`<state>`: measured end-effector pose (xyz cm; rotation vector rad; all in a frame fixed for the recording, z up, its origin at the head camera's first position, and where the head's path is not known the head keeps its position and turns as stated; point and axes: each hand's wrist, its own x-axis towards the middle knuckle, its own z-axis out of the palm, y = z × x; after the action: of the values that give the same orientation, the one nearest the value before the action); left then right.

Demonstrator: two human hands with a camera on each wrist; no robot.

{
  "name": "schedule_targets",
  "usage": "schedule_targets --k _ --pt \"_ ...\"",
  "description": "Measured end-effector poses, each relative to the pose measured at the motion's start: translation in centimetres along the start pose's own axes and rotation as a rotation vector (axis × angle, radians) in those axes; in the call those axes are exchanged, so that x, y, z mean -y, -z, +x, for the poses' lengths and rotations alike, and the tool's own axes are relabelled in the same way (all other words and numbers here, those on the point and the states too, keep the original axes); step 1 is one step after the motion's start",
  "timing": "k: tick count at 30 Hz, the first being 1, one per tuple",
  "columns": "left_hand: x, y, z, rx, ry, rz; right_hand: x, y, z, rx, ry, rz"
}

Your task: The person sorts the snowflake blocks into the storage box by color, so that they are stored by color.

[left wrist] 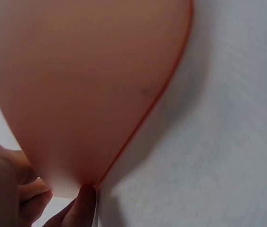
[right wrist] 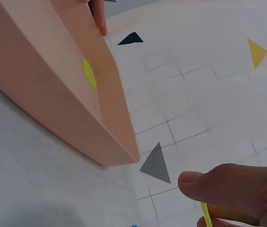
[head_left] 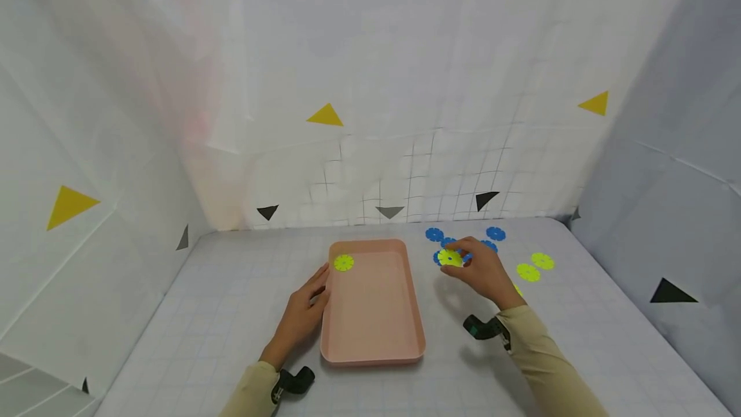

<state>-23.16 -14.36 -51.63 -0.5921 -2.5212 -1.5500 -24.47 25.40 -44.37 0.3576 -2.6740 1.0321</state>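
My right hand (head_left: 483, 272) pinches a yellow-green slotted snowflake disc (head_left: 449, 257) between thumb and fingers, above several blue slotted discs. In the right wrist view that disc (right wrist: 206, 215) shows edge-on below the thumb. My left hand (head_left: 302, 315) rests against the left side of a pink tray (head_left: 373, 320), its extended fingers touching the wall near the rim. The left wrist view shows fingers (left wrist: 80, 208) at the tray's outer wall (left wrist: 91, 85). Inside the tray, near its far left corner, lies one yellow-green disc (head_left: 344, 263).
Blue discs (head_left: 495, 233) lie beyond and beneath my right hand, partly hidden by it. Right of that hand are yellow-green discs (head_left: 543, 261), one partly covered by the wrist. White sheeted walls (head_left: 405, 147) with triangle marks enclose the table (head_left: 214, 314) at the back and sides.
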Motion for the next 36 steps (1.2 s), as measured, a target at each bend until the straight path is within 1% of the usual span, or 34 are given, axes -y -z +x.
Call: schedule_targets --k 7,15,18,23,30,36 --pt "0.0 0.0 0.3 -0.004 -0.011 -0.013 0.9 0.0 0.8 -0.003 0.023 0.033" --pt "0.1 0.1 0.3 0.000 0.009 -0.004 2.2 -0.5 1.5 0.008 0.006 0.093" --pt "0.1 0.0 0.2 -0.001 0.004 0.003 2.8 -0.9 1.8 0.008 0.002 0.104" --pt "0.0 0.0 0.1 -0.006 -0.005 -0.003 3.4 -1.8 2.6 0.017 0.026 0.100" --pt "-0.1 0.0 -0.1 -0.011 -0.033 -0.001 4.2 -3.0 3.3 0.027 0.033 0.161" --pt "-0.1 0.0 0.0 -0.018 -0.074 0.001 5.1 -4.1 4.1 0.035 0.013 0.168"
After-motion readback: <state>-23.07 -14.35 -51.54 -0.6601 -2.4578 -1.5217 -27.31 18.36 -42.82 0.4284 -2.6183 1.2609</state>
